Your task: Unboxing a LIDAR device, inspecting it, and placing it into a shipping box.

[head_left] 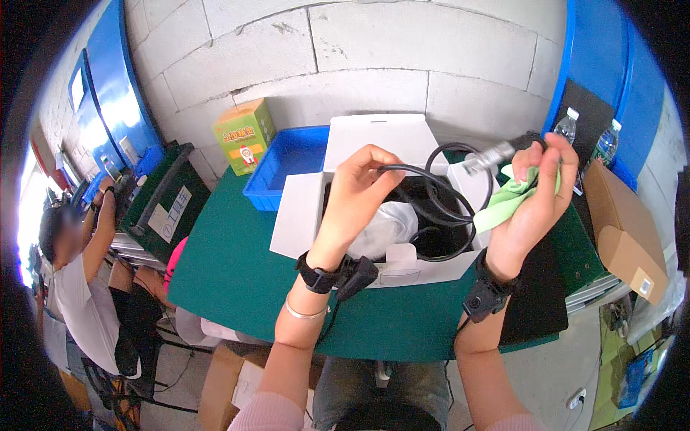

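A thick black cable hangs in loops between my hands, above an open white box. The thumb and fingers of my left hand pinch one stretch of it. My right hand is raised to the box's right with a light green cloth held against the palm. Its fingertips grip the black end of a plug whose clear or silvery tip points left; blur hides its exact kind. Inside the box lie a white plastic bag and dark contents.
On the green table stand a blue tray and a green-and-orange carton. Water bottles and an open cardboard box are at the right. Another person sits at a bench on the left.
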Motion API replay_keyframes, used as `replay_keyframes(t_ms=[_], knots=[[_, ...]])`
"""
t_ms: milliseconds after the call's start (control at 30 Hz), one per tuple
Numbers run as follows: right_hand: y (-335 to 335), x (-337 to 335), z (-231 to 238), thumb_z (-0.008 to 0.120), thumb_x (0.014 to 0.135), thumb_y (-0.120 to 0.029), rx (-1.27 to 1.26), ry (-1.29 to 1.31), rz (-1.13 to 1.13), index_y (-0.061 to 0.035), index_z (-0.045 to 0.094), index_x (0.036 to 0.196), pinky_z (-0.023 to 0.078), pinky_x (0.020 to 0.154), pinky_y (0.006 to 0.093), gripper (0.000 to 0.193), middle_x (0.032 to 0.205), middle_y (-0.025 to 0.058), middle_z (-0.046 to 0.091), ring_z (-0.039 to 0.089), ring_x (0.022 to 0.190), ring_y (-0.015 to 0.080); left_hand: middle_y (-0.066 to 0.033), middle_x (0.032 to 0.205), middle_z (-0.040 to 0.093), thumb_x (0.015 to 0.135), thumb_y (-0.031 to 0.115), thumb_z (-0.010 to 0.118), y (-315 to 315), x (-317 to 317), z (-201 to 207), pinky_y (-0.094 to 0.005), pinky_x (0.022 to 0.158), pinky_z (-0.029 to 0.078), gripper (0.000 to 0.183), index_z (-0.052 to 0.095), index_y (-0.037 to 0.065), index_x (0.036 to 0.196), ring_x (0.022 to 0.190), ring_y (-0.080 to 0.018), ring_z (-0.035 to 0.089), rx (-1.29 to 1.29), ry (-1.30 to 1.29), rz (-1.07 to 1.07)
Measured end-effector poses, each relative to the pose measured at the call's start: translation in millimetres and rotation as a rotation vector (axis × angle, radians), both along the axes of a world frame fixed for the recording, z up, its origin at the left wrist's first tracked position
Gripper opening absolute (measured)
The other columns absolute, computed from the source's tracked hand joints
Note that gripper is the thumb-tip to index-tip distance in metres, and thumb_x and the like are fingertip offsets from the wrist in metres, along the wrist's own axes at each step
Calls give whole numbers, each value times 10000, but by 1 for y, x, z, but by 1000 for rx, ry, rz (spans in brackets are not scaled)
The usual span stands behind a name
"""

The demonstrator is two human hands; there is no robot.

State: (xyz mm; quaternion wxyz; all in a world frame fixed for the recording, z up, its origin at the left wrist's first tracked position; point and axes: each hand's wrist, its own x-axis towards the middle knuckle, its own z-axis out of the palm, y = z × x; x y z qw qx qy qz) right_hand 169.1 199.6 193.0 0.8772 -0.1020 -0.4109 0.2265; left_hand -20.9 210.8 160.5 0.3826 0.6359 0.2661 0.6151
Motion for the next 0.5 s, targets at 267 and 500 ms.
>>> replay_keyframes(t_ms=[267,500], knots=[[-7,10,-1,493,983,-199,153,194,-10,-58,495,1058,300,562,230,159,777,3,441,360,627,83,-175,1290,464,863,8,627,-4,18,-9,-369,948,469,634,281,88,1388,1141,-228,519,-90,70,-110],[-13,40,3,469,985,-221,240,185,155,-93,474,950,233,569,244,133,731,-24,352,300,635,92,-256,1396,361,654,95,812,-19,26,-14,-439,1086,343,1196,-24,105,1509,1311,-355,373,64,494,-194]])
